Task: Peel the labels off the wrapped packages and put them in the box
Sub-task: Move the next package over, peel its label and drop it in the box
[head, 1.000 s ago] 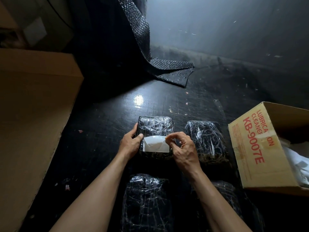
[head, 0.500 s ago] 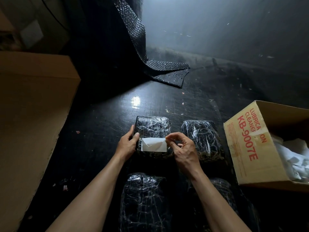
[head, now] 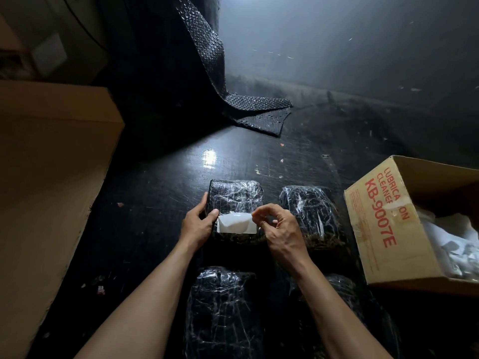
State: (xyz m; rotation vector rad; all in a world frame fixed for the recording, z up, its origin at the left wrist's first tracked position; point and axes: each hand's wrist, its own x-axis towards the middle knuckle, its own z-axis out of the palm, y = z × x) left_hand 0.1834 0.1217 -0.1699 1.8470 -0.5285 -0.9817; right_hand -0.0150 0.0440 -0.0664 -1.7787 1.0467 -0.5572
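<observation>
Surface: dark, scuffed worktop (head: 160, 203) is carrying four black wrapped packages; a bubble-wrap sheet (head: 248, 110) is lying at the back.
Left hand (head: 197, 226): you are bracing the far-left package (head: 236, 200) at its left edge, thumb and fingers clasped on it.
Right hand (head: 280, 229): your grip is pinching the right end of the white label (head: 234, 225), which is lifting off the wrap.
Label position: it is sitting on the package's near half, between your hands.
Box (head: 388, 229): it is standing open at the right, white scraps inside.
Left side: a large cardboard panel (head: 46, 177) is filling the edge.
</observation>
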